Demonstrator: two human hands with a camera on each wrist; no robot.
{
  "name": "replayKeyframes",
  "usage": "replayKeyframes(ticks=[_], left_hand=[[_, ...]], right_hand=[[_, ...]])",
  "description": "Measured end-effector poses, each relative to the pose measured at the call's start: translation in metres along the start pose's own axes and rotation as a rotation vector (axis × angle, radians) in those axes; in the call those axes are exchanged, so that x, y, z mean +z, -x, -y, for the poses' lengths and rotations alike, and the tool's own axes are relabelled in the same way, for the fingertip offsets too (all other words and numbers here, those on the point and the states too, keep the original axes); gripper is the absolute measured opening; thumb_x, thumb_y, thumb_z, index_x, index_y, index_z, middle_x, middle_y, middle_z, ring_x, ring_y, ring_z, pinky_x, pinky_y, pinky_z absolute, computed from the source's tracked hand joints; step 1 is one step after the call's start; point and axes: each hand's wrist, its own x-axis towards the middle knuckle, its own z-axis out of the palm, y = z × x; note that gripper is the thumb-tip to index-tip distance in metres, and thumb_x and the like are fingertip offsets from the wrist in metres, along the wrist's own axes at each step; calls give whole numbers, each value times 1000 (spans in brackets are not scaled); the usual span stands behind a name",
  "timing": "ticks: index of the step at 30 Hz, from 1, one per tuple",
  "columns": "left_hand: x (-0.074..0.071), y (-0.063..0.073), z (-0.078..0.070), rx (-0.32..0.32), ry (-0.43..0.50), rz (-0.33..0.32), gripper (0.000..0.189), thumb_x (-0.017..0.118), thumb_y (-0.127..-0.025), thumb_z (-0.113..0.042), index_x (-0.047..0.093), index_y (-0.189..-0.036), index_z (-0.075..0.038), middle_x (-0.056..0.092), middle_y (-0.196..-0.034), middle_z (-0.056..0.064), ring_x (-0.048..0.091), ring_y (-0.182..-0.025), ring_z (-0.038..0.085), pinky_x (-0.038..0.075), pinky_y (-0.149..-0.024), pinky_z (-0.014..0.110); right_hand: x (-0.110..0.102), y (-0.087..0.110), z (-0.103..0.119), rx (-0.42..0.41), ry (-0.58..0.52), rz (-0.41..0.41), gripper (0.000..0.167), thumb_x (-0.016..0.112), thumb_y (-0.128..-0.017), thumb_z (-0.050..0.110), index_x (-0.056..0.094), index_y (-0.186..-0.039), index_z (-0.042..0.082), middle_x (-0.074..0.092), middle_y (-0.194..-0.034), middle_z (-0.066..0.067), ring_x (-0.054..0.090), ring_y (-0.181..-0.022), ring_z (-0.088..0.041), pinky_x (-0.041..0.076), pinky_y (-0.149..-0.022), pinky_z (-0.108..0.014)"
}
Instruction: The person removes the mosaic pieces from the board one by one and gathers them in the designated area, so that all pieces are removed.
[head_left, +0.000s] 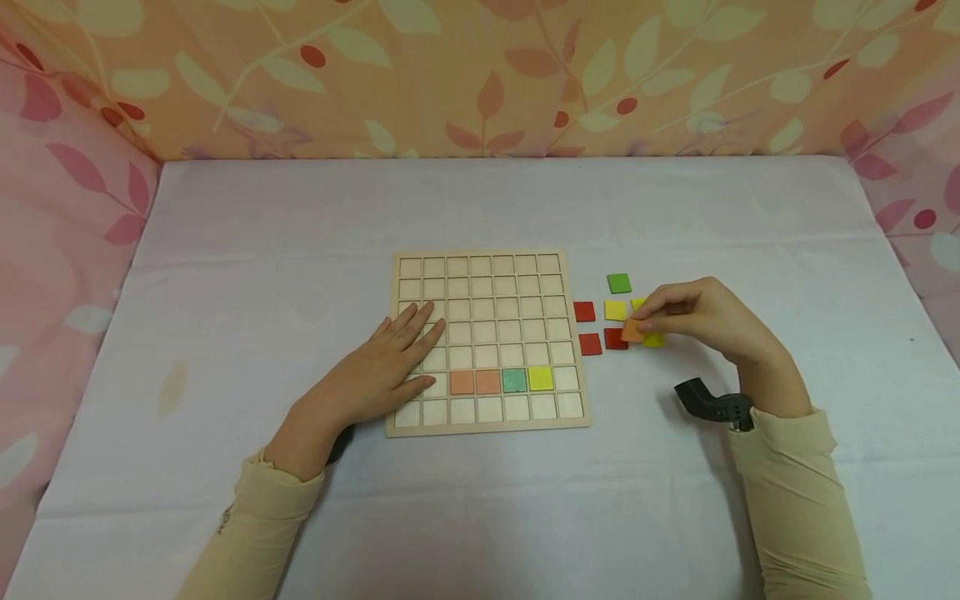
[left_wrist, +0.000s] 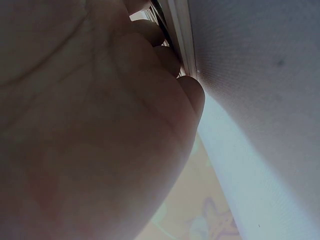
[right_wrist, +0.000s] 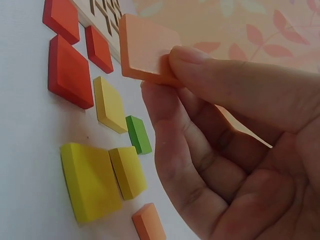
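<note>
A wooden grid board (head_left: 498,333) lies mid-table. My left hand (head_left: 386,367) rests spread over its left side, fingers straight; in the left wrist view the palm hides most of the board. The second row from the front holds two orange tiles (head_left: 475,382), a teal tile (head_left: 513,381) and a yellow tile (head_left: 540,378). To the right of the board, my right hand (head_left: 697,321) pinches an orange tile (right_wrist: 150,47) between thumb and fingers, raised above the loose tiles.
Beside the board lie red tiles (head_left: 590,344), yellow tiles (right_wrist: 90,182) and a green tile (head_left: 618,283). Another orange tile (right_wrist: 149,224) shows at the bottom of the right wrist view. Patterned cloth walls (head_left: 480,83) border the white table (head_left: 300,217).
</note>
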Motion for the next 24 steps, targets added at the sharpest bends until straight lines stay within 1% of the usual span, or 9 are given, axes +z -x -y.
replayKeyframes(ticks=[4, 7, 15, 20, 24], left_hand=[[0, 0, 0, -1, -2, -1, 70, 52, -97, -32, 16, -151, -7, -2, -157, 13, -4, -144, 28, 7, -114, 49], [-1, 0, -1, -1, -2, -3, 70, 52, -97, -32, 16, -151, -7, -2, -157, 13, -4, -144, 27, 7, -114, 49], [-1, 0, 0, -2, -3, -1, 70, 52, -97, -32, 16, -151, -7, -3, -158, 13, -4, -144, 27, 6, -114, 49], [-1, 0, -1, -2, 0, 1, 70, 52, -97, -32, 16, -151, -7, -3, -158, 13, -4, -144, 27, 6, -114, 49], [-2, 0, -2, -2, 2, 1, 69, 52, -97, -31, 16, -151, -7, -2, -157, 13, -4, -144, 27, 6, -114, 49]], right_hand=[[-2, 2, -1, 22, -11, -9, 12, 71, -82, 2, 72, -93, -3, 70, -89, -5, 65, -78, -17, 54, -67, -27], [-3, 2, -1, 22, -10, -11, 12, 71, -82, 1, 72, -93, -4, 70, -89, -6, 65, -77, -18, 55, -67, -28], [-10, 5, -5, 9, 6, -27, 12, 70, -83, -1, 71, -94, -5, 70, -90, -4, 64, -80, -15, 53, -70, -22], [-14, 7, -8, 13, 22, -53, 13, 71, -82, -1, 71, -94, -5, 70, -90, -1, 64, -83, -12, 52, -71, -20], [-17, 8, -10, 6, 15, -52, 14, 70, -82, -3, 71, -95, -7, 70, -90, 2, 63, -84, -8, 52, -71, -19]])
